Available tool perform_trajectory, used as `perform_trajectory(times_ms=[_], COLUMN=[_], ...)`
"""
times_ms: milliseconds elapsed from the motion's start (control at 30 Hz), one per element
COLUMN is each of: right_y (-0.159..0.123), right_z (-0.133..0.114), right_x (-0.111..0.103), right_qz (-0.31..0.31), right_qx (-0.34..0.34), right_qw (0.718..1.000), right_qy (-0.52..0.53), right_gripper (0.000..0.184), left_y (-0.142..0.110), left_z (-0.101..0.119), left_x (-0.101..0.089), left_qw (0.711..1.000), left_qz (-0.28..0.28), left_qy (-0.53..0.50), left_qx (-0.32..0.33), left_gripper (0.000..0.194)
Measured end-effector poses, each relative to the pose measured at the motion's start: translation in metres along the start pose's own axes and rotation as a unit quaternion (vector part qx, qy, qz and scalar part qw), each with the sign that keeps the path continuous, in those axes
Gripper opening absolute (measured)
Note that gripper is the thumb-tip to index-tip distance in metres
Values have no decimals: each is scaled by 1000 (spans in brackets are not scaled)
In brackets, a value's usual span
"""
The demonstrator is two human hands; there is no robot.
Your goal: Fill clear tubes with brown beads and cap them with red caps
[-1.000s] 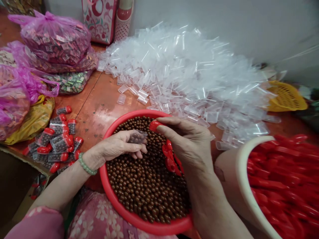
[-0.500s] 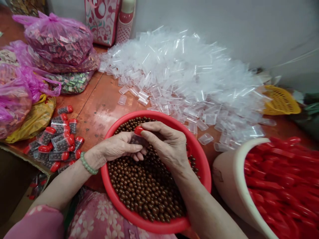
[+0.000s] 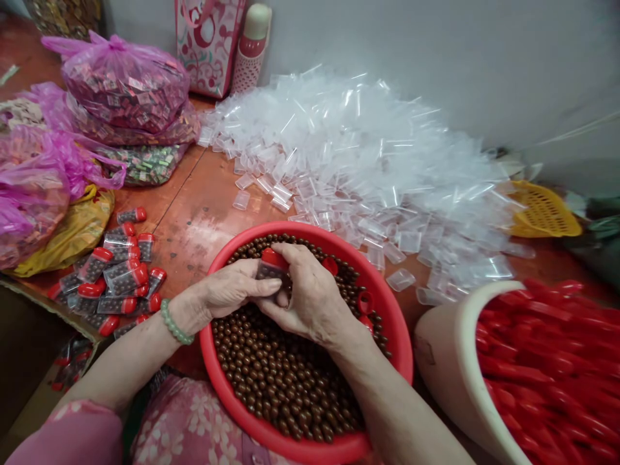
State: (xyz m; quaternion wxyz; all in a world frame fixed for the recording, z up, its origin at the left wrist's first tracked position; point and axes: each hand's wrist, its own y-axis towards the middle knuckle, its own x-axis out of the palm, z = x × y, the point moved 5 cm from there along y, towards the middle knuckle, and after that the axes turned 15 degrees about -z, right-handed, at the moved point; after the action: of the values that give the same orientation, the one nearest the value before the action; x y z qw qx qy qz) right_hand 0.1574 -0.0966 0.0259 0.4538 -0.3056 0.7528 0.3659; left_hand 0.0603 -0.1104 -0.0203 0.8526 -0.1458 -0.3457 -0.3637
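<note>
Over the red basin (image 3: 405, 361), my left hand (image 3: 231, 289) grips a small clear plastic container (image 3: 269, 271) with a red cap, its thumb pressed on the front. Dark balls show through its wall. My right hand (image 3: 314, 297) is closed around the same container from the right, with fingers by the cap; part of the container is hidden behind both hands. Glossy brown balls (image 3: 281, 374) fill the basin beneath. A few loose red caps (image 3: 365, 301) lie on the balls at the right, beside my right wrist.
Filled red-capped containers (image 3: 121, 278) are heaped at the left, above a cardboard box (image 3: 29, 316). Empty clear containers (image 3: 349, 142) form a large pile at the back. A white bucket (image 3: 445, 336) of red caps stands right. Pink bags (image 3: 123, 84), a thermos (image 3: 252, 45) and a yellow basket (image 3: 542, 210) stand behind.
My right hand has moved from pinching the red cap to wrapping around the container. The container is now upright and more visible. The view has shifted slightly.
</note>
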Motion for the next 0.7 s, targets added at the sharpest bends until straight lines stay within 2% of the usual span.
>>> perform_trajectory(times_ms=[200, 333, 433, 533, 600, 700], right_y=[0, 1, 1, 0, 0, 0], right_z=[-7, -11, -9, -9, -9, -11], right_x=[-4, -8, -5, 1, 5, 7], right_qz=[32, 28, 2, -10, -12, -4], right_qx=[-18, -26, -15, -16, -13, -1], right_qw=[999, 998, 999, 999, 1000, 1000], right_qy=[-40, -43, -36, -36, -26, -12], right_gripper=[62, 61, 62, 72, 77, 71], left_y=[-2, -4, -1, 2, 4, 2], left_z=[-1, 3, 5, 1, -3, -3], left_x=[2, 4, 2, -1, -3, -7], left_qw=[1000, 1000, 999, 995, 992, 981], left_qz=[0, -2, 35, 81, 116, 191], left_qy=[9, 14, -12, -49, -54, -32], left_qx=[0, 6, 6, -12, -15, 13], left_gripper=[39, 40, 53, 66, 63, 45])
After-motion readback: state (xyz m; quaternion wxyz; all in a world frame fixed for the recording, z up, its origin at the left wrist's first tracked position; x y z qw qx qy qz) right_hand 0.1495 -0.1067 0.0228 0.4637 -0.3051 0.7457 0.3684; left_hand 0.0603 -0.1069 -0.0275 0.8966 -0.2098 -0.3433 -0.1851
